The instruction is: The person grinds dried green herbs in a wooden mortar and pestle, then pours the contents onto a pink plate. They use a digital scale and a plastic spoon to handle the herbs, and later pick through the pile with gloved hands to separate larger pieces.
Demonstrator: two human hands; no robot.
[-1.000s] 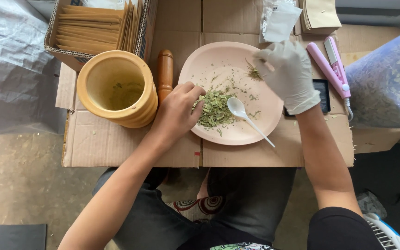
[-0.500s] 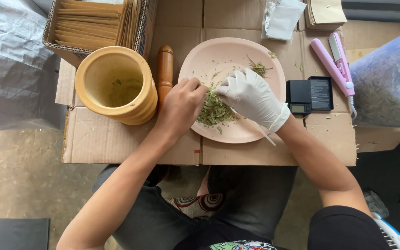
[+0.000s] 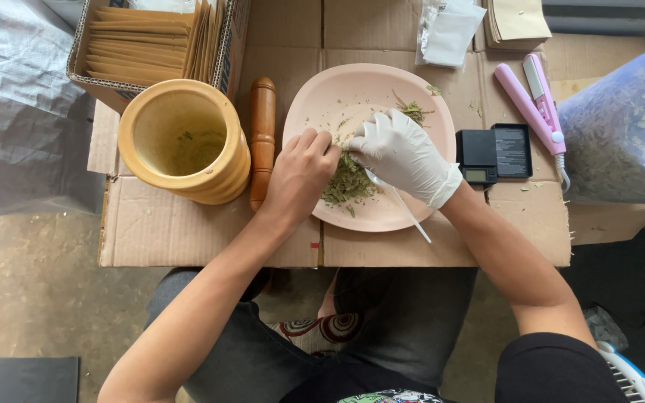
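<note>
A pink plate (image 3: pixel 315 97) sits on flattened cardboard and carries a pile of dried green herbs (image 3: pixel 346 186). My bare left hand (image 3: pixel 298 175) rests on the plate's left side, its fingers curled into the pile. My white-gloved right hand (image 3: pixel 404 153) meets it from the right, fingertips pinched on the herbs at the same spot. A white plastic spoon (image 3: pixel 412 218) lies on the plate beneath the gloved hand, with its handle sticking out over the near rim. What lies between the fingertips is hidden.
A yellow wooden mortar (image 3: pixel 184 142) with herb crumbs stands left of the plate, a wooden pestle (image 3: pixel 263 138) beside it. Behind are a box of brown envelopes (image 3: pixel 151 37) and white packets (image 3: pixel 449 30). A black pocket scale (image 3: pixel 494 153), pink sealer (image 3: pixel 535 97) and bag of herbs (image 3: pixel 621 127) lie right.
My gloved right hand came down from the plate's far right rim to the herb pile and met my left hand. The left hand stayed at the pile.
</note>
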